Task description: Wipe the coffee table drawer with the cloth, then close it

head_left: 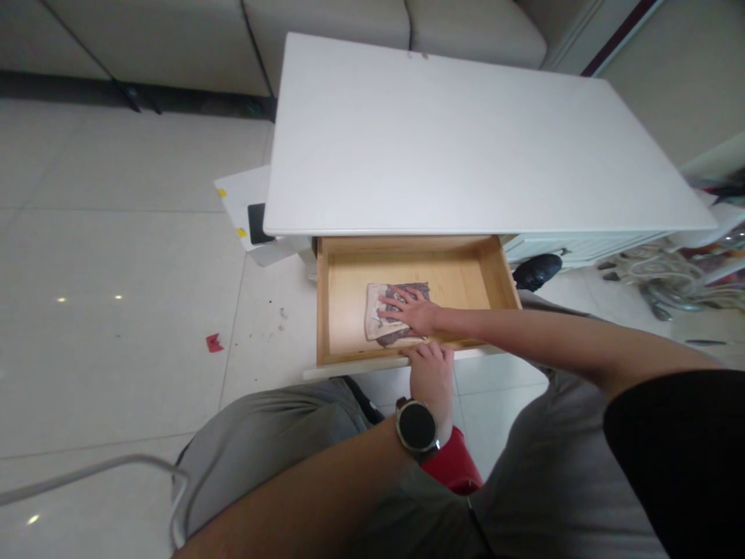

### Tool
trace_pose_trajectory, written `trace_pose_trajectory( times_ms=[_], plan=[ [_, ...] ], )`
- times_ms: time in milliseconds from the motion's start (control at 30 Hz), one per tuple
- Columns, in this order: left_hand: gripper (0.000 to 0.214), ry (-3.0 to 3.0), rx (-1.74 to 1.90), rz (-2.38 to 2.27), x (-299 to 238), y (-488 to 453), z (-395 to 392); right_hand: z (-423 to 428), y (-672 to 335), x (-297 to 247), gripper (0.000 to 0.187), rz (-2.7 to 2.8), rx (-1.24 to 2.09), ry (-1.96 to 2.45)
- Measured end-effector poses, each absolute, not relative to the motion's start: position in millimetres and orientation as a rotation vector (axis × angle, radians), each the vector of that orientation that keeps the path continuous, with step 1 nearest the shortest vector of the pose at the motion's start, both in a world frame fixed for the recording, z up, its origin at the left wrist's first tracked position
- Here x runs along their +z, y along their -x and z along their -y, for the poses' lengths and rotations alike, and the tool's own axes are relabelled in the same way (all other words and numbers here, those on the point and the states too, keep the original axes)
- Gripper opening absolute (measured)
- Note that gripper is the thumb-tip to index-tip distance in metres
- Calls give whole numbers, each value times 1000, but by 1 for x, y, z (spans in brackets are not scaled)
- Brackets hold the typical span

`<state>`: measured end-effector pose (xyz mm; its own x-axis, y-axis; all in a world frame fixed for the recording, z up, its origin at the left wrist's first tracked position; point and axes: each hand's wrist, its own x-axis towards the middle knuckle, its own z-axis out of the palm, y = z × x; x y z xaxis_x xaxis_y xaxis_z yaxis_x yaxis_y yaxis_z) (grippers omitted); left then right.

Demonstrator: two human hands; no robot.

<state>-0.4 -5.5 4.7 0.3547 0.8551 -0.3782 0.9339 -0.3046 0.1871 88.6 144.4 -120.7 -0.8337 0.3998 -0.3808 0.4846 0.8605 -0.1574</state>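
Note:
A wooden drawer point(355, 268) is pulled out from a white-topped cabinet point(477, 147). Inside it, on the drawer's floor, lies a folded cloth point(375, 310) in pale beige and patterned grey. My right hand point(414, 310) presses flat on this cloth with its fingers spread. Over the drawer's front edge my left hand point(431, 373) is curled, gripping the front panel near its middle. A wristwatch point(417, 425) with a round dark face sits on my left wrist.
A pale sofa point(331, 35) stands behind the cabinet. White sheets point(238, 202) stick out at the cabinet's left. A red scrap point(214, 342) lies on the tiled floor. Bundled cables point(657, 272) are at the right, and a grey cable point(105, 467) crosses the lower left.

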Motion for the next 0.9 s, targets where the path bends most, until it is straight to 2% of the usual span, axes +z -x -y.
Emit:
trace_pose_trajectory(
  times_ms=[400,667,900],
  plan=[
    [34,-2292,-330,-1535,8,3,4,-167,-303,-128,87,-2495,-106,-757],
    [35,-2309,-302,-1558,1,1,6,-184,-306,-136,93,-2477,-103,-700],
    [33,-2301,-278,-1571,-1,0,9,-250,-300,-139,92,-2481,-80,-769]
  ],
)
